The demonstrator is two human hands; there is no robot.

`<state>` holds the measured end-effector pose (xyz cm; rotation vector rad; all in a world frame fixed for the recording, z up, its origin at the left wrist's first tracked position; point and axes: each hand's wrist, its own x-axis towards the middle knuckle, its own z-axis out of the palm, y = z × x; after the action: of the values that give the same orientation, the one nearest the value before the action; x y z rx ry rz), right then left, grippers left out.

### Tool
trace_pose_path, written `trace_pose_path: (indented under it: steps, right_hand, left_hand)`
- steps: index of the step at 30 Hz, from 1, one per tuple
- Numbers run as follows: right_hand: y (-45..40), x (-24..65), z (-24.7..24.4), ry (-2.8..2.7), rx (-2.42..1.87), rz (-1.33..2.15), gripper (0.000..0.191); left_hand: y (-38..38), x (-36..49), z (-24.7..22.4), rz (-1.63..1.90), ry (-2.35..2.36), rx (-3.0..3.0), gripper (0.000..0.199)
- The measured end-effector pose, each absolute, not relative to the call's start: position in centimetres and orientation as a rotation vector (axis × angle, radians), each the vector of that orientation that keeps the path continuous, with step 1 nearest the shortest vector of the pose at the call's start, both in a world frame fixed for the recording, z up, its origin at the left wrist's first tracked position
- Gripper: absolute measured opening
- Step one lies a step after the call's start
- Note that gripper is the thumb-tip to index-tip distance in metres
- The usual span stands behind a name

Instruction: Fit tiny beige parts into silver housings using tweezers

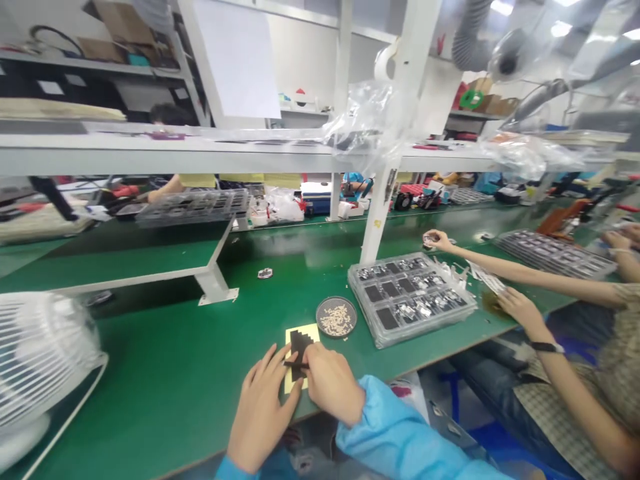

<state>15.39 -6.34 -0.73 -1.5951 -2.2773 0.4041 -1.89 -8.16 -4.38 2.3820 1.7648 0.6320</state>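
Green surface [175, 373] of a crowded workroom, seen from above. Nearest, at its edge, are the person's two hands. The left hand [265, 403] is loosely spread, fingertips beside the black pieces [301, 341], with no visible grip. The right hand [330, 380] is curled, thumb and fingers drawn together at a dark strip [294, 365]; its fingertips are partly hidden, so whether it grips the strip cannot be told. The black pieces lie overlapped in steps on a yellow sheet [314, 329], between the hands. They appear thin, flat and light, probably flexible and easily creased; the stepped edges offer the best hold, by a fingertip pinch. At far left stands a white fan [45, 367]. Just beyond the sheet, a round dish [321, 313] holds pale grains [337, 319]; to its right is a clear tray [380, 341] of dark and silvery parts. A small part [265, 273] lies farther back. At right, a co-worker's hands [520, 308] are near a second tray [600, 270]. A white shelf [200, 160] spans the background.
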Motion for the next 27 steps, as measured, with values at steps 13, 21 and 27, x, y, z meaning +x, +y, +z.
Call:
trace_pose_path:
  steps: [13, 21, 27]
  right_hand:
    - [-5.2, 32.2, 6.2, -1.504, -1.507, 0.168, 0.011]
    - [-6.2, 33.4, 2.8, -1.521, -1.537, 0.199, 0.025]
    - [-2.3, 27.5, 4.4, -1.872, -1.584, 0.254, 0.015]
  left_hand:
    - [-7.8, -2.3, -5.2, 0.578, 1.764, 2.343, 0.051]
    - [-7.6, -2.3, -5.3, 0.579, 1.769, 2.336, 0.053]
    - [-7.8, -2.1, -4.8, 0.622, 1.764, 2.397, 0.05]
